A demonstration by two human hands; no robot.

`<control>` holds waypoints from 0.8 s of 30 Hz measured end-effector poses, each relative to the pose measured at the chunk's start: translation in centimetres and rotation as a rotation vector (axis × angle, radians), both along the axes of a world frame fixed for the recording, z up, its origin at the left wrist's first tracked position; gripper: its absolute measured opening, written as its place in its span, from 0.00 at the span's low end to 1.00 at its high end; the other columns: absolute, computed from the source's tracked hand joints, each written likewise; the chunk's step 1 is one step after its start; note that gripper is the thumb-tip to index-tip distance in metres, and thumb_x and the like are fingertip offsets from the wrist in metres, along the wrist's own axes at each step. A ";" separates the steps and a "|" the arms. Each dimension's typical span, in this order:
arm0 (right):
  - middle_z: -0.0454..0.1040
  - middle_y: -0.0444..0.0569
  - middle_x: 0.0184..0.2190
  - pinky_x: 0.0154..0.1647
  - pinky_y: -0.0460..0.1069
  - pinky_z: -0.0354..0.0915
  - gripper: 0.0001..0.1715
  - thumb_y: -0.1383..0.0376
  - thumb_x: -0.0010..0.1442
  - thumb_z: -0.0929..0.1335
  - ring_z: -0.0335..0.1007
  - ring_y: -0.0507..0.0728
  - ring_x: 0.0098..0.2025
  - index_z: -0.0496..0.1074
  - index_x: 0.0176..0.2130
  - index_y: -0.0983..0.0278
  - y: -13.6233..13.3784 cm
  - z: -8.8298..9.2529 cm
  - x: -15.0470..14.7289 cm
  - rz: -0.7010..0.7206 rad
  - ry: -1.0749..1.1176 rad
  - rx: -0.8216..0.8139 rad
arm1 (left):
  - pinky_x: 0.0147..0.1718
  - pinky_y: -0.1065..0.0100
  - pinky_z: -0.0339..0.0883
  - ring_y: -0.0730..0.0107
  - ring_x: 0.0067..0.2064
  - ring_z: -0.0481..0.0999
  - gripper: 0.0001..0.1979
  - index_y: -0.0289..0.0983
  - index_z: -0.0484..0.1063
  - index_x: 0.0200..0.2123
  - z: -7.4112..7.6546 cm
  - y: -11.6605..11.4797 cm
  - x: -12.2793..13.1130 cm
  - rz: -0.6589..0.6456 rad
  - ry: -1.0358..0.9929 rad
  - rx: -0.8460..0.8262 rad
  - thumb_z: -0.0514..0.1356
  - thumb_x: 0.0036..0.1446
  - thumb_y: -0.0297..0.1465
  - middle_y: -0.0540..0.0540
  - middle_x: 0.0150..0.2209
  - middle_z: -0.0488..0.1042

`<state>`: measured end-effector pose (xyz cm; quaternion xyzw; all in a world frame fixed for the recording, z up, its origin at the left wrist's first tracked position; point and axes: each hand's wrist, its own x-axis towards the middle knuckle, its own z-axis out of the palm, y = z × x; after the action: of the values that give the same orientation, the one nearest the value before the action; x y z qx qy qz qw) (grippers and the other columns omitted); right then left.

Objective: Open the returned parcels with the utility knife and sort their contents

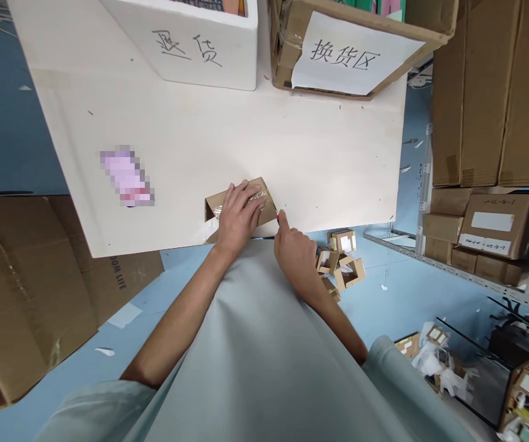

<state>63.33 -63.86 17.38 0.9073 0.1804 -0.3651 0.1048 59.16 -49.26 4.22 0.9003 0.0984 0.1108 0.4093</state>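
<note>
At the table's near edge lies a small brown cardboard box [265, 212], with clear tape across its top and its left end open. My left hand [238, 216] is laid over the box, its fingers curved across the taped top and holding it against the table. My right hand [294, 248] is closed around a box cutter [278, 216], mostly hidden in the fist. Only a bit of red and a thin tip show, touching the right edge of the box. A strip of loose tape or film [207, 231] hangs at the box's left end.
A white foam bin [209, 58] and a labelled carton [342, 58] stand at the back of the white table [338, 153]. A blurred purple item [127, 178] lies left. Opened small boxes [350, 273] are on the floor; shelves with cartons [492, 224] line the right.
</note>
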 end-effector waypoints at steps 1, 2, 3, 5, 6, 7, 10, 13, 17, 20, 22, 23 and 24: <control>0.84 0.57 0.41 0.41 0.50 0.74 0.37 0.66 0.82 0.58 0.86 0.62 0.41 0.50 0.83 0.61 -0.4 0.2 -0.3 -0.004 0.006 -0.012 | 0.79 0.33 0.52 0.50 0.77 0.68 0.12 0.46 0.80 0.54 0.0 0.0 0.0 -0.001 -0.004 0.001 0.56 0.79 0.36 0.43 0.64 0.80; 0.84 0.57 0.41 0.41 0.50 0.74 0.37 0.66 0.82 0.58 0.86 0.62 0.40 0.51 0.83 0.60 -0.7 0.4 -0.6 -0.008 0.013 -0.021 | 0.79 0.33 0.52 0.50 0.77 0.67 0.12 0.46 0.80 0.54 0.0 0.0 -0.1 -0.001 -0.010 -0.001 0.57 0.79 0.36 0.43 0.64 0.80; 0.84 0.56 0.40 0.40 0.50 0.74 0.36 0.66 0.82 0.59 0.86 0.62 0.40 0.52 0.83 0.60 -1.1 0.5 -0.9 -0.010 0.021 -0.028 | 0.79 0.33 0.52 0.50 0.77 0.67 0.11 0.46 0.80 0.54 -0.1 0.0 -0.1 -0.001 -0.017 -0.004 0.57 0.79 0.35 0.43 0.64 0.80; 0.85 0.55 0.39 0.40 0.50 0.73 0.36 0.65 0.82 0.59 0.85 0.62 0.38 0.53 0.82 0.59 -1.8 0.7 -1.2 -0.010 0.036 -0.021 | 0.79 0.32 0.52 0.50 0.77 0.68 0.11 0.47 0.80 0.55 -0.2 0.0 -0.1 0.001 -0.028 -0.008 0.58 0.78 0.35 0.43 0.64 0.80; 0.85 0.55 0.39 0.40 0.50 0.72 0.36 0.64 0.82 0.59 0.85 0.62 0.37 0.53 0.82 0.59 -2.2 0.8 -1.3 -0.011 0.035 -0.001 | 0.79 0.32 0.52 0.50 0.77 0.68 0.11 0.47 0.80 0.55 -0.2 0.0 -0.1 0.001 -0.032 -0.007 0.58 0.78 0.35 0.43 0.64 0.80; 0.85 0.54 0.38 0.40 0.50 0.71 0.35 0.63 0.82 0.59 0.84 0.62 0.37 0.54 0.82 0.59 -2.6 0.8 -1.4 -0.016 0.027 0.032 | 0.79 0.32 0.52 0.50 0.77 0.68 0.11 0.47 0.80 0.55 -0.2 0.1 -0.1 0.001 -0.036 -0.002 0.58 0.78 0.36 0.43 0.64 0.80; 0.86 0.54 0.39 0.40 0.50 0.70 0.34 0.60 0.83 0.56 0.83 0.62 0.36 0.55 0.82 0.60 -3.8 0.2 -1.0 -0.062 -0.049 0.200 | 0.79 0.33 0.53 0.51 0.76 0.69 0.12 0.46 0.80 0.55 -0.1 0.6 -0.7 0.004 -0.048 0.015 0.56 0.79 0.38 0.43 0.63 0.80; 0.86 0.54 0.40 0.43 0.52 0.73 0.35 0.57 0.83 0.56 0.83 0.64 0.39 0.56 0.81 0.60 -4.6 -2.2 0.6 -0.153 -0.106 0.407 | 0.79 0.32 0.53 0.50 0.76 0.69 0.15 0.46 0.79 0.58 0.2 1.6 -1.9 0.026 -0.057 0.028 0.55 0.80 0.40 0.42 0.63 0.80; 0.87 0.50 0.46 0.46 0.55 0.78 0.36 0.52 0.82 0.54 0.83 0.60 0.34 0.55 0.81 0.57 -4.1 -8.5 3.7 -0.341 0.016 0.661 | 0.79 0.33 0.52 0.48 0.78 0.67 0.23 0.43 0.71 0.70 0.7 3.1 -3.8 0.064 -0.043 0.043 0.53 0.80 0.44 0.37 0.68 0.77; 0.85 0.49 0.54 0.45 0.54 0.80 0.36 0.48 0.81 0.55 0.79 0.55 0.28 0.59 0.79 0.55 -2.8 -13.1 5.3 -0.420 0.088 0.763 | 0.79 0.34 0.52 0.43 0.80 0.62 0.33 0.42 0.62 0.77 1.0 3.9 -5.0 0.012 0.006 0.038 0.56 0.77 0.51 0.34 0.74 0.70; 0.84 0.51 0.56 0.44 0.54 0.80 0.36 0.47 0.80 0.56 0.78 0.54 0.27 0.61 0.77 0.57 -2.2 -14.9 5.7 -0.441 0.111 0.759 | 0.79 0.32 0.50 0.40 0.81 0.59 0.40 0.43 0.59 0.78 1.2 4.2 -5.9 -0.036 0.054 0.040 0.60 0.73 0.56 0.33 0.76 0.66; 0.84 0.52 0.56 0.44 0.54 0.80 0.36 0.48 0.80 0.56 0.78 0.54 0.26 0.62 0.77 0.58 -2.0 -15.4 5.7 -0.444 0.117 0.743 | 0.79 0.31 0.47 0.37 0.81 0.57 0.43 0.44 0.59 0.79 1.3 4.4 -6.5 -0.041 0.078 0.047 0.61 0.70 0.59 0.32 0.77 0.65; 0.84 0.52 0.56 0.44 0.54 0.80 0.35 0.49 0.79 0.56 0.78 0.54 0.27 0.63 0.76 0.58 -1.9 -15.6 5.7 -0.442 0.123 0.725 | 0.79 0.29 0.44 0.35 0.82 0.55 0.47 0.45 0.58 0.79 1.5 4.5 -7.2 -0.029 0.101 0.057 0.64 0.67 0.61 0.32 0.78 0.64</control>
<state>69.05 -65.76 1.80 0.8789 0.1043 -0.3452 -0.3123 51.99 -44.74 5.73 0.9174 0.1026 0.0621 0.3796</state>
